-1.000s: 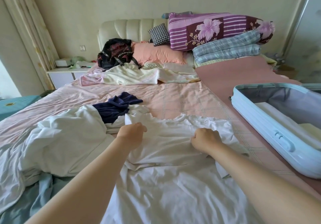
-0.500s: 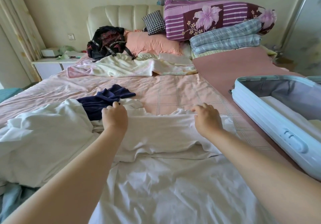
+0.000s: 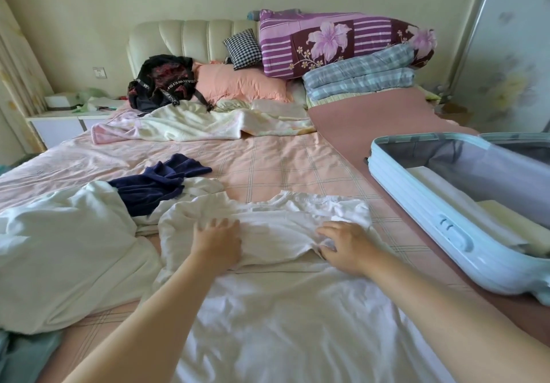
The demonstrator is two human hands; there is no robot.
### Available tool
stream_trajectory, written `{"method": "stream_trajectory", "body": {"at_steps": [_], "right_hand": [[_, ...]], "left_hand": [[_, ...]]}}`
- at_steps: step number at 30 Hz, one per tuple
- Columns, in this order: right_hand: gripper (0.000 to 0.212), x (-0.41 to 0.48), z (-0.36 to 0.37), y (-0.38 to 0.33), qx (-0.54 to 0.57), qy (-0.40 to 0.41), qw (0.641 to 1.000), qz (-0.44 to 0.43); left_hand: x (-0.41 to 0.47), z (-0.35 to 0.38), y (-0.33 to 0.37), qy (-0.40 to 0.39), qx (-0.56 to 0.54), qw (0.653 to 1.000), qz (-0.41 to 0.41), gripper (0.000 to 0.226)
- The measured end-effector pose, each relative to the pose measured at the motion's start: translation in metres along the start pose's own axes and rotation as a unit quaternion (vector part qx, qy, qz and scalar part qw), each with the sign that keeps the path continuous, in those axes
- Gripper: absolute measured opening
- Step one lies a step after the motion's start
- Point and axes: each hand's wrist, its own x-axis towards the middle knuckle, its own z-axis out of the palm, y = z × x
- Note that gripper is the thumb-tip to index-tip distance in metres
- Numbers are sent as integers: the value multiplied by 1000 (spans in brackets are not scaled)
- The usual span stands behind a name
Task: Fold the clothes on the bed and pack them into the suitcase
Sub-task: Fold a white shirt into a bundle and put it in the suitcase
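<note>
On the near half of the bed (image 3: 282,168), the person is working what looks like an early fold of the white T-shirt (image 3: 268,234), with its move into the open suitcase (image 3: 416,204) at the right not yet made. The left hand (image 3: 217,243) is pressing flat on the shirt's doubled-over upper part, fingers spread apart; the right hand (image 3: 342,244) is lying at that fold's right end, fingers bent and apart, whether pinching cloth I cannot tell. The next move is probably calling for drawing the sides in evenly.
</note>
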Motion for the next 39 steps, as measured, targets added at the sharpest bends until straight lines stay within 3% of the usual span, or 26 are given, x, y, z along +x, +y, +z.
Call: {"method": "stream_trajectory", "body": {"at_steps": [2, 4, 6, 9, 12, 15, 17, 20, 23, 26, 28, 31, 34, 36, 38, 39], "right_hand": [[93, -10, -10, 3, -30, -13, 999, -4], [100, -20, -17, 9, -37, -53, 998, -22], [97, -25, -17, 17, -33, -94, 995, -24], [69, -26, -24, 29, -20, -111, 994, -4], [54, -24, -29, 39, -39, -51, 998, 0], [43, -20, -29, 45, 48, -43, 996, 67], [32, -14, -30, 45, 135, -11, 984, 118], [33, -3, -33, 43, 174, 57, 970, 160], [37, 11, -22, 48, 73, 1, 983, 168], [40, 19, -16, 47, 65, -80, 982, 160], [11, 24, -19, 41, 75, -93, 983, 140], [30, 28, -24, 36, 167, -59, 976, 127], [28, 35, -33, 43, 319, 5, 937, 141], [26, 33, -37, 49, 263, 75, 948, 162], [17, 26, -38, 51, 92, 99, 975, 174], [24, 22, -36, 50, -5, 85, 981, 176]], "left_hand": [[-4, -5, 26, 57, -88, 990, 98, 50], [-12, -7, 54, 27, -150, 973, 175, 57], [-17, -7, 77, 8, -132, 971, 201, 59], [-14, -11, 90, 34, -145, 967, 205, 48], [-13, -13, 89, 45, -172, 963, 202, 51], [-16, -11, 86, -35, -187, 966, 177, 27], [-14, -12, 90, -28, -201, 966, 158, 35], [-7, -16, 105, 32, -190, 972, 135, 46], [-3, -9, 117, 66, -181, 968, 159, 28], [-4, 6, 121, 0, -157, 974, 163, 59], [-2, 10, 120, 5, -164, 974, 159, 71], [3, 10, 116, -10, -127, 983, 134, 87], [5, 9, 116, -28, -72, 991, 108, 93], [3, 9, 119, -51, -58, 992, 97, 90], [1, 10, 121, -88, -48, 990, 99, 87], [0, 9, 121, -106, -48, 988, 105, 86]]}}
